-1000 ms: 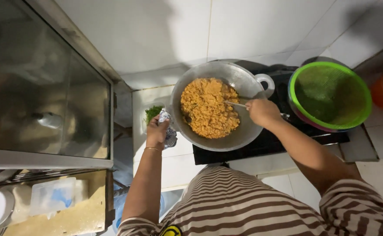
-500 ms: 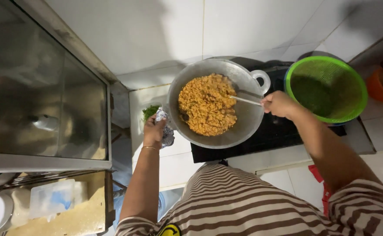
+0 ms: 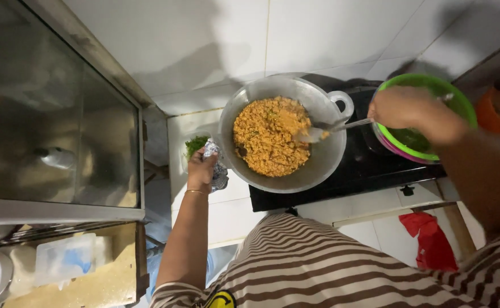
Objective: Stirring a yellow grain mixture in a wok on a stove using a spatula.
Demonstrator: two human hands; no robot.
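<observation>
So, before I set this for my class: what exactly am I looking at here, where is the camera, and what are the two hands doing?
The one view comes from a camera worn on a person's head, looking down at their own bare hands; there is no machine. The left hand grips a cloth at the edge of a grey wok of orange rice, which sits on a black stove. The right hand holds a metal spoon reaching into the rice. Beside it stands a green bowl.
</observation>
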